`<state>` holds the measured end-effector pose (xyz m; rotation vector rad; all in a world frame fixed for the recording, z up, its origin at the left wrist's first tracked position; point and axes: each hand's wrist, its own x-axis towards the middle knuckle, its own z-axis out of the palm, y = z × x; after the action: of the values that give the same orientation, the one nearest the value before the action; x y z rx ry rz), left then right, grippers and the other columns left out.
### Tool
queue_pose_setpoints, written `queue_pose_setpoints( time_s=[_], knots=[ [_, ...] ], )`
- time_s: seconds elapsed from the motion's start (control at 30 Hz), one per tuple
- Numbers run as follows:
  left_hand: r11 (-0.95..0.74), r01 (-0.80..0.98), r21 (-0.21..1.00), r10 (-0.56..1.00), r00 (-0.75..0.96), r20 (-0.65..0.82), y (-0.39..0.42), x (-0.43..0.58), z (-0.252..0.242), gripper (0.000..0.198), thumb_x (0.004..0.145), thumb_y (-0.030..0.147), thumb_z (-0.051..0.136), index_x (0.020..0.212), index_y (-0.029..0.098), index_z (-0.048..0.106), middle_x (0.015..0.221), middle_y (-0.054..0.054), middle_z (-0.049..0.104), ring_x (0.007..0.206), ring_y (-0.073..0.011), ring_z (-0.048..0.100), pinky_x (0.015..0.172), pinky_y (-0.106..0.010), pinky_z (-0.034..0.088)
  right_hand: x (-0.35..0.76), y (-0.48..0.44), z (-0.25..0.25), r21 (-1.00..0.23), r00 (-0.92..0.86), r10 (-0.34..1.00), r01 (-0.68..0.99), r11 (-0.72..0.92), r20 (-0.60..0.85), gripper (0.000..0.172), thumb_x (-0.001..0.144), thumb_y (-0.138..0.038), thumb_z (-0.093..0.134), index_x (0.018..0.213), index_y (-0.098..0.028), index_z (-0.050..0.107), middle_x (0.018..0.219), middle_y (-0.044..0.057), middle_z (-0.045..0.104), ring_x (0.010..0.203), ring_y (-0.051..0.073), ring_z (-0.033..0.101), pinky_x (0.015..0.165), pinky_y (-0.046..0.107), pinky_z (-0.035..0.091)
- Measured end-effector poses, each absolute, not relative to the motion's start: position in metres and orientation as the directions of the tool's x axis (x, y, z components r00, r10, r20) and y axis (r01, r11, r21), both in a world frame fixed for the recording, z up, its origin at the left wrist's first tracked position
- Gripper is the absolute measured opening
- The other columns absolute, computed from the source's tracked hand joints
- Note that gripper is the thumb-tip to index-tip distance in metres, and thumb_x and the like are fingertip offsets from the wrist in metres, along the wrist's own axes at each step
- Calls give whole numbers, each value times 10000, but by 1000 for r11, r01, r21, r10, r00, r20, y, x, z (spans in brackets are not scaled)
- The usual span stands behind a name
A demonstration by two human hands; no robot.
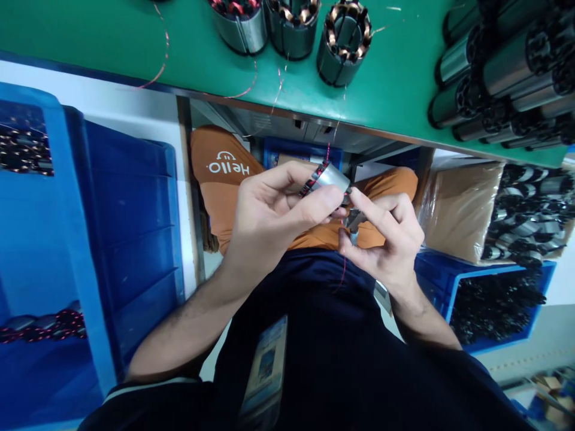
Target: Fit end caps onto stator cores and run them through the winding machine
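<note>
My left hand (pixel 274 209) is closed around a motor stator (pixel 331 181), a silver cylinder with red wire windings at its far left end, held tilted above my lap. From the stator a thin red wire (pixel 328 151) runs up towards the bench edge. My right hand (pixel 389 236) has its index fingertip against the stator's right end. Between its thumb and curled fingers sits a small metal tool (pixel 354 220) with a grey-blue handle, partly hidden, perhaps snips. A loose red wire (pixel 344 269) hangs below the tool.
On the green bench (pixel 395 90) stand several wound stators (pixel 345 45) with loose wire ends. Stacked bare stators (pixel 512 66) lie at right. Below them are a cardboard box (pixel 462 209) and a blue bin (pixel 453 299) of black parts. Blue crates (pixel 130 209) stand at left.
</note>
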<state>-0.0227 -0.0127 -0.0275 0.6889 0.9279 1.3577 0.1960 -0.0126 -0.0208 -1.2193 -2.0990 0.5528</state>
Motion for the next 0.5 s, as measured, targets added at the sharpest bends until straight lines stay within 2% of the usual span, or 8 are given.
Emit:
queue_pose_setpoints(
  time_s=[0.13, 0.23, 0.4, 0.5],
  knots=[
    [79, -509, 857, 991, -57, -125, -13, -17, -24, 233, 1027, 508, 1055, 988, 310, 939, 1022, 25, 868, 885, -141, 840, 796, -272, 761, 192, -14, -18, -628, -320, 901, 646, 434, 293, 571, 1052, -248, 855, 1601, -403, 870, 1038, 55, 670, 910, 250, 678, 776, 459, 666],
    [74, -466, 881, 986, -97, -134, -13, -13, -20, 320, 986, 546, 1083, 938, 280, 911, 1015, 9, 863, 908, -164, 844, 823, -311, 771, 192, -13, -17, -622, -314, 907, 660, 421, 280, 536, 1103, -302, 841, 1626, -420, 854, 1024, 55, 694, 897, 256, 681, 791, 476, 678],
    [94, -392, 915, 982, -115, -151, -12, -10, -18, 543, 930, 723, 1071, 868, 245, 821, 1000, -21, 859, 908, -200, 844, 835, -372, 784, 199, -12, -25, -638, -337, 897, 631, 441, 286, 540, 1144, -329, 841, 1674, -433, 826, 1017, 47, 728, 897, 246, 716, 819, 458, 690],
    [117, -401, 908, 979, -105, -173, -13, -10, -19, 548, 935, 704, 1072, 858, 238, 795, 992, -23, 855, 905, -200, 843, 834, -370, 786, 202, -13, -29, -627, -331, 899, 645, 436, 286, 488, 1161, -389, 828, 1648, -404, 851, 1009, 52, 733, 898, 248, 722, 841, 462, 701]
  ],
)
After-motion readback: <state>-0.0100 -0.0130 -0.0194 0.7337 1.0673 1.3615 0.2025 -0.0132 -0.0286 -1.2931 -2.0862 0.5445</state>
